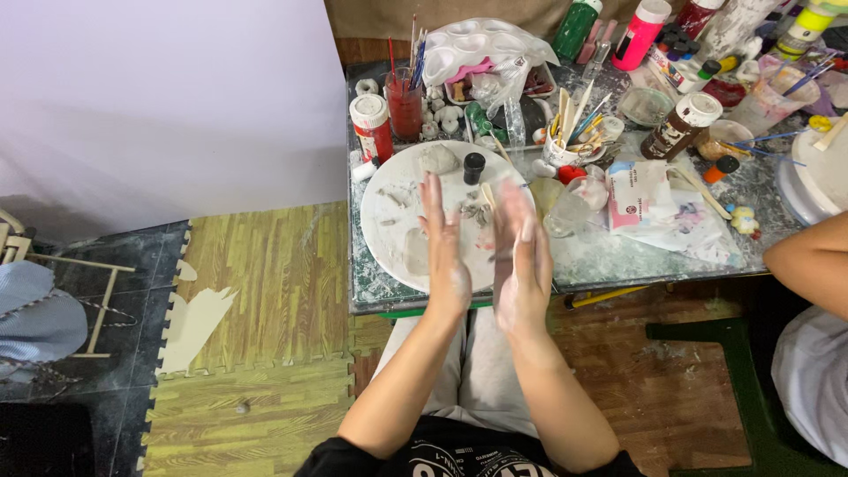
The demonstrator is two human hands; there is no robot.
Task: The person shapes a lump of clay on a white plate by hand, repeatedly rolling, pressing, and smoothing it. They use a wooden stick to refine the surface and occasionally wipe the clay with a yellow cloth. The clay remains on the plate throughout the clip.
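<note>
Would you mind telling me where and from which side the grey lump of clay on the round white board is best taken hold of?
Take the grey lump of clay around its rounded sides, coming from above. It sits as a low mound at the far edge of the round white board, with a small black bottle close on its right, so a top-down pinch by the left hand seems safest.

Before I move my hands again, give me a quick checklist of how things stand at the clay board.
1. Left hand open and free: ok, fingers spread, holding nothing.
2. Right hand free: cannot tell, seen edge-on; something may lie between the palms.
3. Clay lump on the round board: ok, at its far edge.
4. Black bottle upright: ok, standing on the board.
5. Hands clean: not ok, both dusted white.
6. Neighbour's arm apart from the board: ok, off to the right.
</note>
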